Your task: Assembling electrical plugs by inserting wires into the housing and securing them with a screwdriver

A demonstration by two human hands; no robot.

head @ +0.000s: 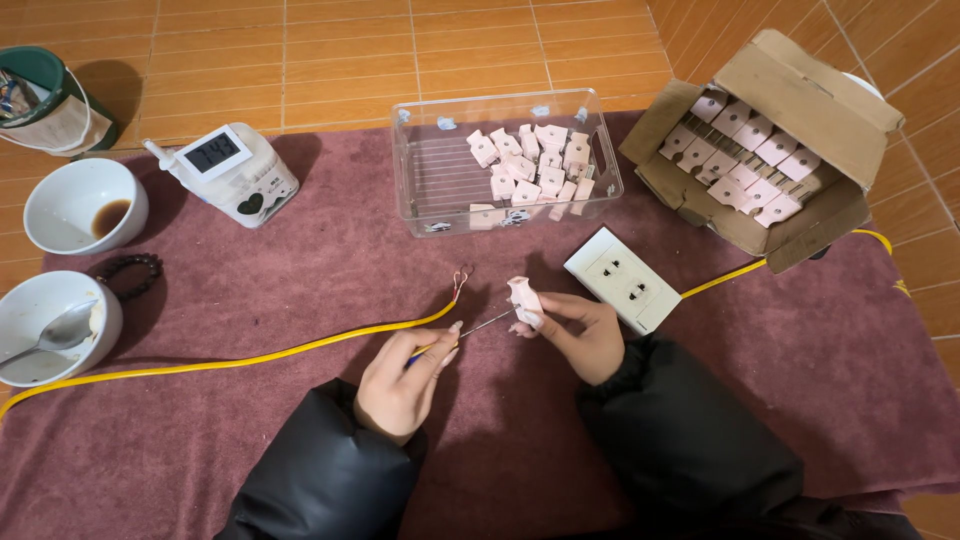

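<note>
The right hand [590, 335] pinches a small pale-pink plastic plug [525, 299], probably light and rigid, by its lower body, while the left hand [400, 380], fingers closed, drives a thin metal-shafted screwdriver [480, 326] into its base.

Small pale pink plastic plug [524, 299], held upright in the right hand [585, 335] just above the dark red cloth, pinched between thumb and fingers, near the white socket plate. Thin screwdriver with metal shaft and blue-yellow handle [455, 335] in the left hand [403, 382], gripped pen-style, lying near-horizontal with its shaft angled up to the right; tip meets the plug's lower side. Handle mostly hidden by the fingers. Both things sit centre of view, close in front of the person.
</note>
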